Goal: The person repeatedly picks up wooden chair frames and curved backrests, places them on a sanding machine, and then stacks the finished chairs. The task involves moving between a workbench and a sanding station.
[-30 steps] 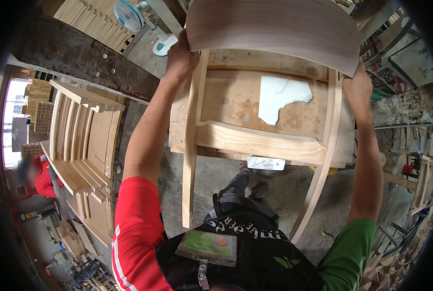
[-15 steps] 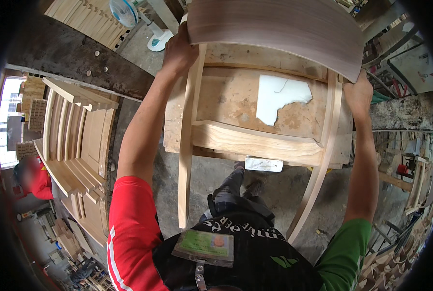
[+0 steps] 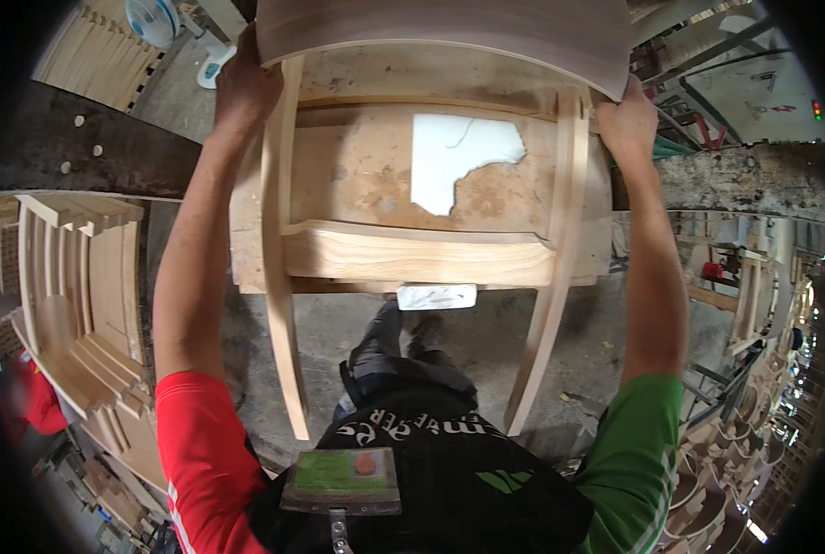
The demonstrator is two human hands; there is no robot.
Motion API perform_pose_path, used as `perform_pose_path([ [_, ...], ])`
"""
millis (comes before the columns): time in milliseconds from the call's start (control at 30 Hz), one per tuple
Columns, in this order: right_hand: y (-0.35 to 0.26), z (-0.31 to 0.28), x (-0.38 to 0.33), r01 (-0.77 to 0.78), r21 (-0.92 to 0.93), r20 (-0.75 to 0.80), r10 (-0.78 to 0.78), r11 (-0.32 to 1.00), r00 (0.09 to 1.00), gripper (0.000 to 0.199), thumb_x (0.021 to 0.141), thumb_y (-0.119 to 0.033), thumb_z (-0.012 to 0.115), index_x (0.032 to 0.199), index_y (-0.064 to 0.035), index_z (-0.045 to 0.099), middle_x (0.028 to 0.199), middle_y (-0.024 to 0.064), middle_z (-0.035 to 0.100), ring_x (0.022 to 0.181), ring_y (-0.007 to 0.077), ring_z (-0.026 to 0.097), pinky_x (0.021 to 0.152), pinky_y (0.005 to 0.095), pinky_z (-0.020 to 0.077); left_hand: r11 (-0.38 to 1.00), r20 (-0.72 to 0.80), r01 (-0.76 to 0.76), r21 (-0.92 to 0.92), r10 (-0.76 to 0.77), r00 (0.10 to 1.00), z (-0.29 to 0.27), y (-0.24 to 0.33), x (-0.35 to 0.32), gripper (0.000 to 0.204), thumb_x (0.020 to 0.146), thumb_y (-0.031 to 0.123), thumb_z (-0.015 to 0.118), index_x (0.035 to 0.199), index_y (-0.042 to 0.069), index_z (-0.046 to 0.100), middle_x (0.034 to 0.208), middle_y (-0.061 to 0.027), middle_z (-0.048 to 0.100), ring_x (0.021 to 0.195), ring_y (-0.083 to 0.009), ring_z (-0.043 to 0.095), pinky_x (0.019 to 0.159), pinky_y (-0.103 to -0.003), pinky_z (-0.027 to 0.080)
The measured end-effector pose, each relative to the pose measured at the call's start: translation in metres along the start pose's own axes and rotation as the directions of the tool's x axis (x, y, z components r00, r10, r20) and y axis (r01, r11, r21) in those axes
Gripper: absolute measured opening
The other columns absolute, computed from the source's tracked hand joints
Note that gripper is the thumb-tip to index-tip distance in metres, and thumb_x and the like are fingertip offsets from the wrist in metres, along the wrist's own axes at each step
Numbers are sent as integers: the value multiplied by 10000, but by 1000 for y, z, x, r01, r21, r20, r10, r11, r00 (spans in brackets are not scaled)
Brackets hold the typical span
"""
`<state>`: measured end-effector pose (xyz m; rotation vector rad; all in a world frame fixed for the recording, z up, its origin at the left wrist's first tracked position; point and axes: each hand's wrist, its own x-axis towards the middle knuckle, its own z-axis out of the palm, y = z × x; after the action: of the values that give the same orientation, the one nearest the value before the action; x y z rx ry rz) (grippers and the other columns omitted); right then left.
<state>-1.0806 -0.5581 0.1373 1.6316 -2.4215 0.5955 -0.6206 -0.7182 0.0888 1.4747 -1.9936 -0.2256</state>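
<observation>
A pale wooden chair frame (image 3: 417,255), with two long legs and a cross rail, lies over a stained wooden board (image 3: 357,175). Across its far end is a broad, curved brown wooden panel (image 3: 449,23). My left hand (image 3: 246,90) is closed round the panel's left edge, close to the left leg. At the right corner of the panel, my right hand (image 3: 629,120) grips the edge beside the right leg. The fingers of both hands are partly hidden. An irregular white sheet (image 3: 459,159) rests on the board between the legs.
A small white block (image 3: 437,296) sits at the board's near edge. Dark beams (image 3: 98,138) flank the work on both sides. Stacked wooden frames (image 3: 80,277) stand at left, with a person in red (image 3: 38,402) beyond. A fan (image 3: 154,23) is at far left.
The whole scene has shifted left in the view as my head turned, and the frame looks straighter. Both hands keep their hold on the panel.
</observation>
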Motion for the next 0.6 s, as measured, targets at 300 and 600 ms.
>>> perform_pose_path([
  [300, 4, -3, -11, 16, -59, 29, -14, 998, 999, 437, 858, -213, 640, 1205, 47, 586, 1051, 351, 687, 1045, 531, 649, 915, 551, 512, 1000, -3, 7, 21, -7, 1000, -4, 1, -2, 584, 970, 219, 603, 1530, 178, 440, 1319, -260, 654, 1249, -473, 596, 1027, -546, 507],
  [600, 4, -3, -27, 26, -24, -18, -27, 999, 999, 387, 862, -159, 623, 1192, 38, 577, 1025, 357, 678, 1006, 559, 635, 860, 568, 518, 1000, -12, 9, -18, -9, 1000, -4, 7, -9, 639, 952, 223, 589, 1556, 178, 387, 1342, -285, 629, 1260, -488, 580, 1048, -555, 487],
])
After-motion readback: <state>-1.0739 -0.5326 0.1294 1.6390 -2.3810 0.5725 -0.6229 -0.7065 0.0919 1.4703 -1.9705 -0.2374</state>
